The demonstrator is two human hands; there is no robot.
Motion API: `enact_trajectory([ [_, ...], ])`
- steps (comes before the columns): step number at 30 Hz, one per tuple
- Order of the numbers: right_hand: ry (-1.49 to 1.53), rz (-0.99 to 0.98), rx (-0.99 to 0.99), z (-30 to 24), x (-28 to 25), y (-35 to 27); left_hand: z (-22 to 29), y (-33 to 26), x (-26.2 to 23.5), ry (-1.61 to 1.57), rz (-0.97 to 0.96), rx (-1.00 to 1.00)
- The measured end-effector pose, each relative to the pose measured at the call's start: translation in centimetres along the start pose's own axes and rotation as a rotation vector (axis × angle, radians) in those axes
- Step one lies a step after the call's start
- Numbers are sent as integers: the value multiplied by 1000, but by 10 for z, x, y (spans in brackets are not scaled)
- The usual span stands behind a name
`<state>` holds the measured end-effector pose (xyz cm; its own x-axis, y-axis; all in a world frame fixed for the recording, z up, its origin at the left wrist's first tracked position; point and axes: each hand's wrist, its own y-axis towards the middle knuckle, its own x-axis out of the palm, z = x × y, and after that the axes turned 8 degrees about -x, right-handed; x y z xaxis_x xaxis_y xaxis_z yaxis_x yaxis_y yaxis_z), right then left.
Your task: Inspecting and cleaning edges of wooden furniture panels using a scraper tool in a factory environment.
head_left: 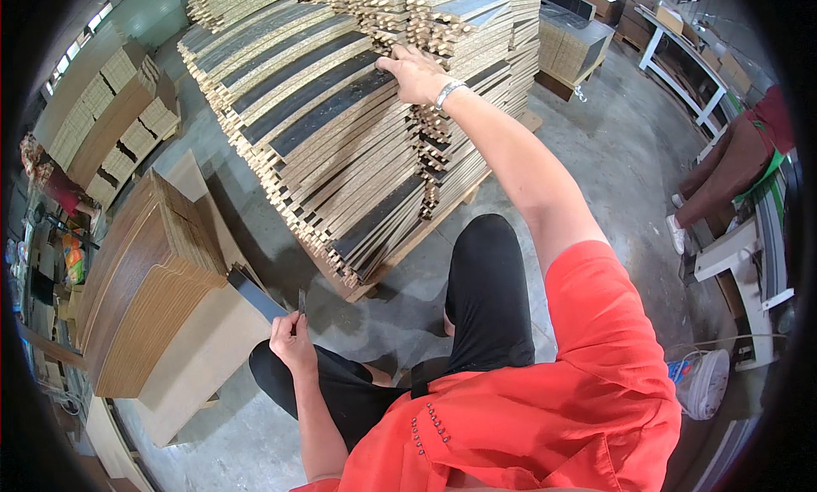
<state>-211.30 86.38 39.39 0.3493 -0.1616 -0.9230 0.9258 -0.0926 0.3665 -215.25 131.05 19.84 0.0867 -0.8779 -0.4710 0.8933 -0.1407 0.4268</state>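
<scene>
My right hand (pixel 413 73), wearing a bracelet, reaches far forward to the tall stack of particleboard strips (pixel 340 139). Its fingers bend over the end of a black-faced particleboard strip (pixel 340 82) near the top; the fingertips are partly hidden. Low on the left, over my knee, my left hand (pixel 293 346) is closed round a flat blue-grey strip (pixel 257 298). A short, thin metal-looking piece (pixel 301 301) sticks up at its fingers; whether the two belong together I cannot tell. Many strips lie unevenly, their ends jutting out.
A stack of brown wood-grain panels (pixel 157 279) stands on a pale board (pixel 200 356) to my left. Farther off are another panel stack (pixel 119 117) and a dark-topped stack (pixel 574 45). At right, a person (pixel 732 164) stands by a machine (pixel 736 262); a white bucket (pixel 708 386) sits nearby.
</scene>
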Motion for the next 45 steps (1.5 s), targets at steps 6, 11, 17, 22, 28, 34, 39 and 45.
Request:
enact_trajectory([
  [6, 86, -78, -8, 7, -8, 4, 1, 1, -2, 10, -23, -17],
  [11, -43, 19, -187, 20, -12, -15, 4, 1, -4, 60, -36, -25],
  [17, 451, 10, 166, -30, -66, -121, -7, -7, -9, -54, -50, -85],
  [22, 981, 282, -18, -104, -10, -220, 15, 13, -9, -159, -13, -59],
  [28, 2096, -294, 852, -200, 17, -299, 54, 29, 19, -223, -52, 90],
  [34, 2070, -438, 1051, -208, 79, -303, 35, 28, 87, -41, -326, 34],
  [39, 2221, -456, 1104, -208, 75, -298, 8, 59, 139, 201, -341, 224],
  [45, 2330, -404, 1166, -200, 91, -313, 50, -35, 112, 70, -662, 403],
])
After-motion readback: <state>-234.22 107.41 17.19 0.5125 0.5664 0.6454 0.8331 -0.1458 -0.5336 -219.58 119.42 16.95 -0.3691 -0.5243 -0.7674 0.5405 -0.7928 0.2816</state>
